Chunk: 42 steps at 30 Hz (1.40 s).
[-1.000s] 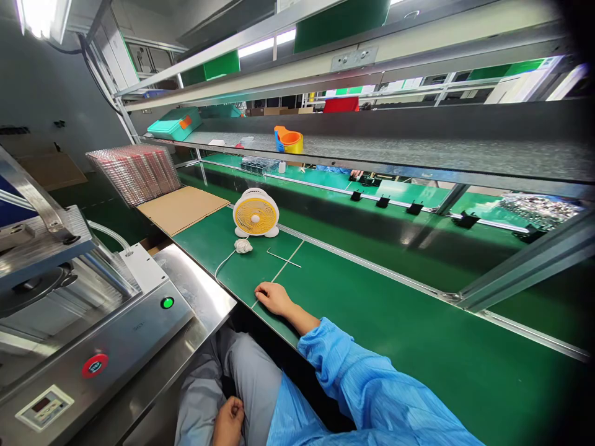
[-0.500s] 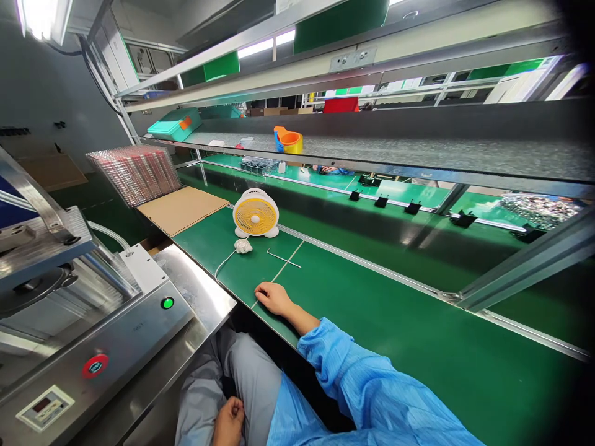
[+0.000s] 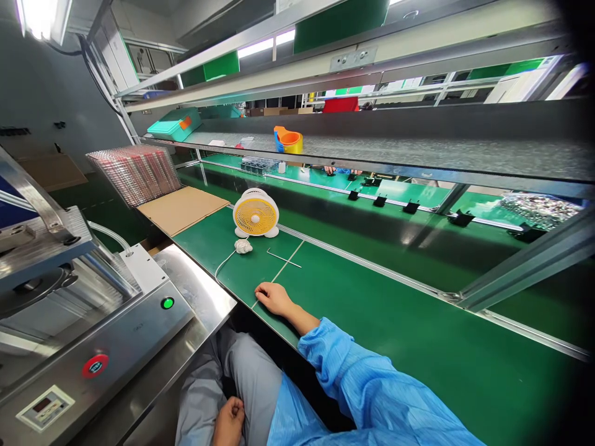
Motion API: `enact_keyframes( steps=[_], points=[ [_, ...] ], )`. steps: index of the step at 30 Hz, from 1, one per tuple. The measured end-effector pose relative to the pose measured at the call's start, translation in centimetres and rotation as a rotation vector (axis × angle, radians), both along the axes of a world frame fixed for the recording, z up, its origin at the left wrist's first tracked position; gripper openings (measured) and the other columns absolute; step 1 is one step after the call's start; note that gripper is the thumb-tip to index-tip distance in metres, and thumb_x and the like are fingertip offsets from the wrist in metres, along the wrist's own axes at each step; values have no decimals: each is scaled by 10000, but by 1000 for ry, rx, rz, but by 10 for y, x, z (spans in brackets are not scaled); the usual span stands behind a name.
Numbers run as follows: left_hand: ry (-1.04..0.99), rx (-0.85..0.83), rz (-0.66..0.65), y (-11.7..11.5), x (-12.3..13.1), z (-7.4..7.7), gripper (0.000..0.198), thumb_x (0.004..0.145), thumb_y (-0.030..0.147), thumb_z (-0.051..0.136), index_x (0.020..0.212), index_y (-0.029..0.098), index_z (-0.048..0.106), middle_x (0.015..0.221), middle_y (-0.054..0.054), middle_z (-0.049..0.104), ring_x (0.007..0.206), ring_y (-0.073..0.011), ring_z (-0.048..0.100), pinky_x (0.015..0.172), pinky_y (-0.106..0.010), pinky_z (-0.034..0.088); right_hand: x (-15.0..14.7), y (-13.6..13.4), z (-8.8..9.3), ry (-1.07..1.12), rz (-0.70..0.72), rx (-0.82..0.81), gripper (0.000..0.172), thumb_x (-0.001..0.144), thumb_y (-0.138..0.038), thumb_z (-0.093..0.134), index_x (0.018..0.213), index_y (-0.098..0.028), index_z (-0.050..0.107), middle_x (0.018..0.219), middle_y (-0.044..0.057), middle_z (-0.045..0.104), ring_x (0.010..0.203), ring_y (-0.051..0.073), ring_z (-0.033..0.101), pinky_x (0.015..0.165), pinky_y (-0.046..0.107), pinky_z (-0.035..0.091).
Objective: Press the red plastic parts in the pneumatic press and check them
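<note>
My right hand (image 3: pixel 274 299) lies palm down on the green table (image 3: pixel 395 328) near its front edge, fingers loosely spread, holding nothing. Its fingertips touch a white line marked across the mat. A thin L-shaped metal rod (image 3: pixel 283 258) lies a little beyond it. Behind that stand a small white and yellow desk fan (image 3: pixel 255 215) and its bundled white cord (image 3: pixel 243 246). My left hand (image 3: pixel 229 421) rests curled on my lap below the table edge, with nothing in it.
A steel machine (image 3: pixel 93 334) with a green button (image 3: pixel 167 303) and a red button (image 3: pixel 95 365) stands at my left. A cardboard sheet (image 3: pixel 183 207) and stacked clear trays (image 3: pixel 134 173) lie farther back. Black parts (image 3: pixel 380 201) ride the conveyor; a co-worker's hands (image 3: pixel 330 169) work beyond it.
The black parts on the conveyor have drifted slightly left, and the co-worker's hands across the line have shifted. My own hands have not moved.
</note>
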<state>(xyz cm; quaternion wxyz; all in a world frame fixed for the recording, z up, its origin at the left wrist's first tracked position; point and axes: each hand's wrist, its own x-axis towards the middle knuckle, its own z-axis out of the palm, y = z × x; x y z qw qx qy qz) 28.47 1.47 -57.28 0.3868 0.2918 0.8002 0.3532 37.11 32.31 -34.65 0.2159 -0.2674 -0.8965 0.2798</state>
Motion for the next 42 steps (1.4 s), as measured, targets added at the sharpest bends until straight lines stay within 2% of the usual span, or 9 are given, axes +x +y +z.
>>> enact_keyframes(
  steps=[5,20,24,29,35,42],
  points=[
    [28,-30,-5,1,1,5,75,718,275,522,682,209,527,683,1,559,712,-163,552,717,-246,428,0,1,-1,13,3,0,110,900,-155,609,898,-214,701,892,4,708,802,169,621,715,254,418],
    [28,-36,7,2,1,4,83,723,263,540,660,217,511,659,9,551,701,-160,548,688,-239,430,0,1,-4,36,11,3,113,891,-143,610,886,-214,698,896,5,710,808,173,625,724,261,424],
    [51,-36,7,1,2,0,94,724,273,570,671,218,517,665,15,559,706,-161,560,691,-237,433,0,2,-4,37,10,1,108,892,-147,613,886,-214,698,895,7,711,811,175,625,728,263,424],
    [48,-26,6,0,1,-6,83,765,223,503,684,213,519,669,8,556,693,-154,551,684,-239,432,0,1,-3,35,6,-5,117,892,-154,605,885,-222,701,892,5,709,806,174,624,724,261,425],
    [54,-24,-7,1,1,0,154,716,324,635,683,210,537,707,2,603,752,-171,586,745,-255,468,0,1,-4,40,7,-6,122,895,-157,599,878,-221,701,879,5,703,799,173,618,719,260,420],
    [23,58,6,-2,1,-16,116,718,322,516,673,216,506,680,-5,558,712,-171,544,708,-265,432,0,2,-6,77,-1,-27,103,894,-174,612,860,-215,700,839,0,692,753,163,601,681,253,401]
  ],
)
